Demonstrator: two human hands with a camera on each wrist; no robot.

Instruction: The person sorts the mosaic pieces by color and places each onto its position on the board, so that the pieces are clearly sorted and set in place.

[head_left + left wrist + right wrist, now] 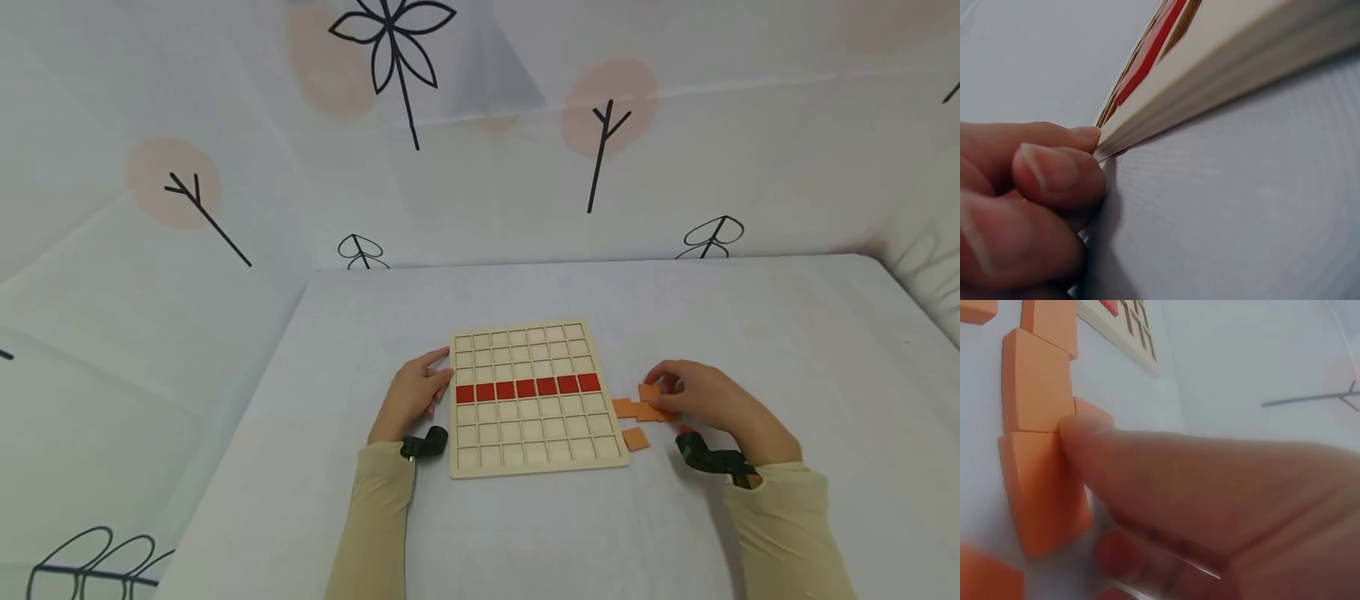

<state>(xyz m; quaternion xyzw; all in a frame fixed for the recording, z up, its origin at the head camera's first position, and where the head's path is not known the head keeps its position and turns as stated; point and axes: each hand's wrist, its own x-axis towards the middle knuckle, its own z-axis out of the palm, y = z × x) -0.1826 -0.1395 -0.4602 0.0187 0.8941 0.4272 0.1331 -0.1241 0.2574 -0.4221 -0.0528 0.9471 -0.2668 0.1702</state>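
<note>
1 board [529, 409], left hand [410, 390] touching, orange tiles [643, 412] at right hand [707, 399]

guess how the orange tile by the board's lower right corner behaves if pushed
Lying flat, the orange tile probably slides rather than rolls or tips. Its straight, crisp edges suggest it is stiff. Small beside the board, it is likely light too.

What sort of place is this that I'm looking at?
Probably an indoor tabletop workspace, though I can't tell what room. A white-covered table sits before a backdrop printed with line-drawn plants, and a grid board lies beside orange tiles.
</note>
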